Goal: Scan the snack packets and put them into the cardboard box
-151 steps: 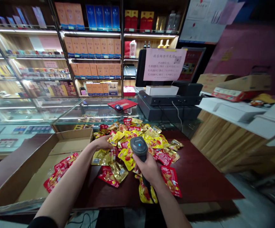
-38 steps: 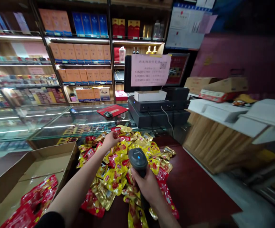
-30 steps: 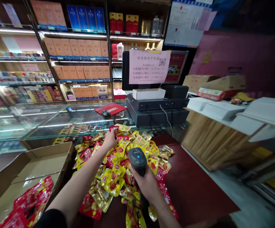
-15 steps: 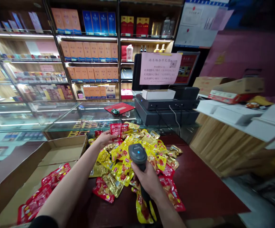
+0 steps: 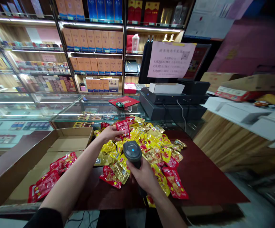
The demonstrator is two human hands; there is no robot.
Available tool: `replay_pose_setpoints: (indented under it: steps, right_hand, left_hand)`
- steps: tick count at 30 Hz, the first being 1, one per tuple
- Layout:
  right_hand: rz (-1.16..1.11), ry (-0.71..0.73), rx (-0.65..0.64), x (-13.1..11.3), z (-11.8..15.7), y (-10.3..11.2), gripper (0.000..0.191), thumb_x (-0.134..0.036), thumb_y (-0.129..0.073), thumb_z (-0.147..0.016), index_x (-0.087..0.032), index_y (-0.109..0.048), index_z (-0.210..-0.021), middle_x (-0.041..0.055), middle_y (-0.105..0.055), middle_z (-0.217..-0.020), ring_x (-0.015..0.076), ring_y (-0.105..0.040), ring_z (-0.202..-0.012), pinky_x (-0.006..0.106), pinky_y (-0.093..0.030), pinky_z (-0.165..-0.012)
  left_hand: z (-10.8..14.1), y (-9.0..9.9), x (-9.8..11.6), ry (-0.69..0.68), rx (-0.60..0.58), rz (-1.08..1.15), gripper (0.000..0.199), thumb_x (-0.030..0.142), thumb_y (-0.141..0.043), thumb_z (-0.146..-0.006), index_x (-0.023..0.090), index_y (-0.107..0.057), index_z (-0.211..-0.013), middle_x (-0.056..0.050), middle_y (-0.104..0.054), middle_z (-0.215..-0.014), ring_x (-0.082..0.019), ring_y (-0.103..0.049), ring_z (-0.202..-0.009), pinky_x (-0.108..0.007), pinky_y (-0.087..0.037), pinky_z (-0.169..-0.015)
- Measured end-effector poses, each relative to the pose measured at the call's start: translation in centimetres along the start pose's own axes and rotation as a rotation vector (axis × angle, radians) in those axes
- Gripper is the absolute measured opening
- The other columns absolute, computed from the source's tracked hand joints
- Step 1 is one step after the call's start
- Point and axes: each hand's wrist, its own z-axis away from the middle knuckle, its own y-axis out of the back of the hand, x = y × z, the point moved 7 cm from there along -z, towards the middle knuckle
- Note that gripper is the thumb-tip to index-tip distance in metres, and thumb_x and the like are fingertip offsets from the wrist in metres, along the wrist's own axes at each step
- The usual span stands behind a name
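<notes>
My left hand [image 5: 111,133] pinches a red snack packet [image 5: 123,129] and holds it up over the far left side of a heap. My right hand [image 5: 142,175] is wrapped round the handle of a black barcode scanner [image 5: 132,152], whose head shows a small blue light. The scanner is just below and right of the held packet, apart from it. Beneath both hands lies the heap of yellow, gold and red snack packets [image 5: 151,139] on a dark red tabletop [image 5: 206,177]. Part of the heap is hidden by the scanner and my right forearm.
An open cardboard box [image 5: 16,161] with several red packets [image 5: 53,174] stands at the left. Behind the heap are a glass display counter [image 5: 68,109], a computer mouse [image 5: 119,104] on a red pad, and a black cash drawer [image 5: 173,106] below a monitor with a pink notice [image 5: 170,60].
My left hand has raised the red packet off the heap and brought it nearer the scanner. The scanner has shifted slightly left, and the whole view has tilted down.
</notes>
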Motion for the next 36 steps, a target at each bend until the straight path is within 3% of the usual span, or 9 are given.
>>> replay_pose_setpoints:
  steps: [14, 20, 24, 32, 36]
  right_hand:
    - [0.008, 0.009, -0.022, 0.2, -0.3, -0.5, 0.025, -0.045, -0.069, -0.077, -0.021, -0.069, -0.085, -0.0002, -0.066, -0.053, 0.0202, -0.065, -0.053, 0.025, -0.046, -0.046]
    - [0.002, 0.019, -0.027, 0.5, -0.4, -0.4, 0.025, -0.046, -0.067, -0.080, -0.020, -0.066, -0.079, -0.0003, -0.065, -0.051, 0.0189, -0.063, -0.048, 0.025, -0.045, -0.044]
    - [-0.004, 0.016, -0.035, 0.8, -0.5, -0.4, 0.028, -0.048, -0.067, -0.079, -0.019, -0.066, -0.079, -0.0005, -0.064, -0.050, 0.0185, -0.063, -0.047, 0.025, -0.045, -0.045]
    - [-0.015, -0.012, -0.040, 0.4, -0.3, -0.1, 0.026, -0.044, -0.067, -0.080, -0.019, -0.061, -0.082, -0.0041, -0.059, -0.046, 0.0154, -0.057, -0.039, 0.024, -0.044, -0.042]
    - [-0.039, -0.070, -0.054, 0.5, -0.3, -0.3, 0.025, -0.043, -0.066, -0.079, -0.020, -0.056, -0.081, -0.0052, -0.057, -0.046, 0.0133, -0.052, -0.035, 0.023, -0.041, -0.037]
  left_hand:
    - [0.0, 0.1, -0.6, 0.051, 0.000, -0.028, 0.040, 0.030, -0.092, -0.050, 0.014, -0.074, -0.082, -0.010, -0.075, -0.087, -0.018, -0.068, -0.067, -0.026, -0.057, -0.054]
    - [-0.2, 0.0, -1.0, 0.061, -0.058, -0.082, 0.028, 0.024, -0.086, -0.059, 0.014, -0.075, -0.083, -0.007, -0.071, -0.069, -0.018, -0.066, -0.059, -0.027, -0.054, -0.053]
    - [-0.3, 0.0, -1.2, 0.074, -0.084, -0.091, 0.037, 0.024, -0.086, -0.057, 0.014, -0.075, -0.090, -0.005, -0.070, -0.066, -0.017, -0.065, -0.059, -0.027, -0.054, -0.055]
    - [0.0, -0.2, -0.5, 0.086, -0.042, -0.037, 0.047, 0.035, -0.093, -0.048, 0.013, -0.070, -0.083, -0.005, -0.072, -0.077, -0.012, -0.064, -0.058, -0.025, -0.055, -0.055]
    - [0.2, 0.7, 0.3, 0.077, 0.002, 0.006, 0.050, 0.037, -0.094, -0.045, 0.014, -0.070, -0.083, -0.004, -0.073, -0.080, -0.013, -0.064, -0.060, -0.026, -0.057, -0.057]
